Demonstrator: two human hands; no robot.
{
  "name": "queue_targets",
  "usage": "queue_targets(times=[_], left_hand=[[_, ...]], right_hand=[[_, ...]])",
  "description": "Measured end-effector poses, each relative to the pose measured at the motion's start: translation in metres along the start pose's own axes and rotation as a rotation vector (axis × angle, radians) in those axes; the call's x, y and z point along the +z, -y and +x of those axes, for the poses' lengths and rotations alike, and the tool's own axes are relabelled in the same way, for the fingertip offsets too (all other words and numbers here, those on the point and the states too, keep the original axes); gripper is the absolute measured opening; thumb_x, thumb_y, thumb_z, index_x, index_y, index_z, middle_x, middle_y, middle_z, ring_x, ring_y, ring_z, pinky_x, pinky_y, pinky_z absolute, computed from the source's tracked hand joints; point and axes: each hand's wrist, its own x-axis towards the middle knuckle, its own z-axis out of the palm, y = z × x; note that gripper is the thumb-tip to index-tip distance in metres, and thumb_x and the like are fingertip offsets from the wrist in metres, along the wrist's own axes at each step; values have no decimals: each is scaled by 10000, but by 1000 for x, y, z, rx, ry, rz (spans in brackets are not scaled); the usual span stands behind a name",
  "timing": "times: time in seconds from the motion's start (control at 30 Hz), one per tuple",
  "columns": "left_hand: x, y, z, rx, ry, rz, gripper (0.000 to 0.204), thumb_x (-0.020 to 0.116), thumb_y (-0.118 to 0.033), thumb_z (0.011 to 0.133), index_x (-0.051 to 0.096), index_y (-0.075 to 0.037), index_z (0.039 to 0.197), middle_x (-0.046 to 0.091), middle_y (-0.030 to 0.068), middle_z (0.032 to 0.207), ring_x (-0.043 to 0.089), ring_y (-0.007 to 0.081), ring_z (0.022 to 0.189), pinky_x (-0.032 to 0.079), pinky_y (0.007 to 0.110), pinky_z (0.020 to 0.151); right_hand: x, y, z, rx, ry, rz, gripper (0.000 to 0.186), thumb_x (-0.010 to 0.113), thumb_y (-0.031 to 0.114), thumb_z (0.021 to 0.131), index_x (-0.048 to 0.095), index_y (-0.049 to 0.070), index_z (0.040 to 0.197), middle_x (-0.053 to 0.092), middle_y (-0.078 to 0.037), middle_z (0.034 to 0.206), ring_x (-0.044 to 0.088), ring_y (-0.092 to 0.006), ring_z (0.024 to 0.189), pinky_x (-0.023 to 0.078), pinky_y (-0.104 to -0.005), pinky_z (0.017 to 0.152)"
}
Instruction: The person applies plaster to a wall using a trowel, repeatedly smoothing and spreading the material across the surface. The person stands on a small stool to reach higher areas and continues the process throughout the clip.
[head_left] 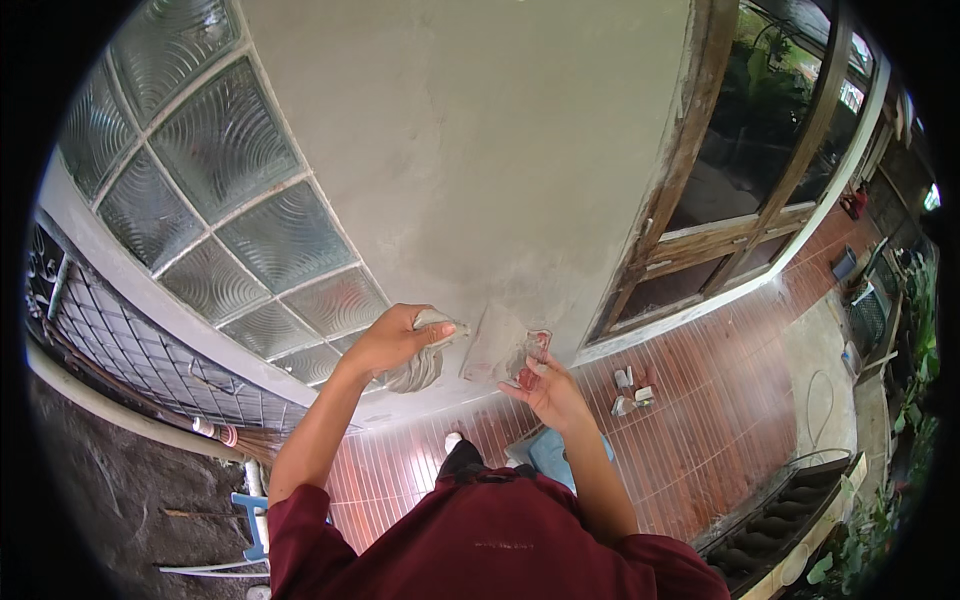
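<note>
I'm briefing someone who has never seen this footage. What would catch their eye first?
Centre frame, the two hands meet at a grey plastered wall: the left hand presses a grey cloth to it, and the right hand holds a flat trowel against it. Patterned glass blocks fill the left side; a wood-framed window stands right, above red floor tiles.

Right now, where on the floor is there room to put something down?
The red tiled floor looks bare between the small containers and the grey strip to the right. It is crowded near the feet, by the blue thing, and at the broom on the left.
</note>
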Motion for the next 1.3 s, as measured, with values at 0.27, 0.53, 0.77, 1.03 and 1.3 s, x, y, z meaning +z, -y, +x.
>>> queue_targets(times=[0.27, 0.53, 0.77, 1.03, 1.3], left_hand=[[-3, -19, 3, 113, -2, 142, 379, 645, -347, 883, 643, 32, 903, 607, 70, 725, 521, 123, 706, 439, 296, 662], [6, -18, 11, 264, 36, 299, 375, 660, -348, 860, 653, 25, 889, 608, 151, 679, 519, 160, 627, 441, 332, 635], [17, -11, 17, 234, 43, 424, 394, 662, -392, 838, 671, 1, 838, 597, 178, 647, 559, 304, 600, 435, 374, 605], [25, 3, 26, 187, -27, 452, 344, 686, -334, 830, 671, 9, 852, 625, 151, 679, 566, 237, 600, 440, 340, 603], [31, 17, 31, 199, -87, 545, 415, 673, -476, 788, 685, -61, 802, 607, 165, 654, 590, 362, 643, 441, 412, 589]], right_hand=[[7, -2, -16, -93, -38, -46, 202, 545, 74, 926, 518, 58, 1126, 598, -22, 1009, 624, -183, 931, 475, -525, 958], [7, -14, -27, -229, 7, -184, 288, 512, 79, 939, 505, 32, 1224, 601, -68, 1156, 624, -195, 1005, 521, -427, 886], [13, -14, -35, -281, 18, -226, 332, 511, 68, 936, 491, 11, 1263, 592, -88, 1182, 611, -203, 1043, 515, -388, 899], [10, -18, -35, -288, 6, -244, 315, 510, 65, 936, 504, 12, 1246, 601, -78, 1156, 613, -179, 1007, 514, -355, 879], [10, -21, -32, -255, -14, -241, 297, 504, 73, 943, 515, 23, 1236, 608, -58, 1135, 622, -160, 965, 532, -347, 833]])
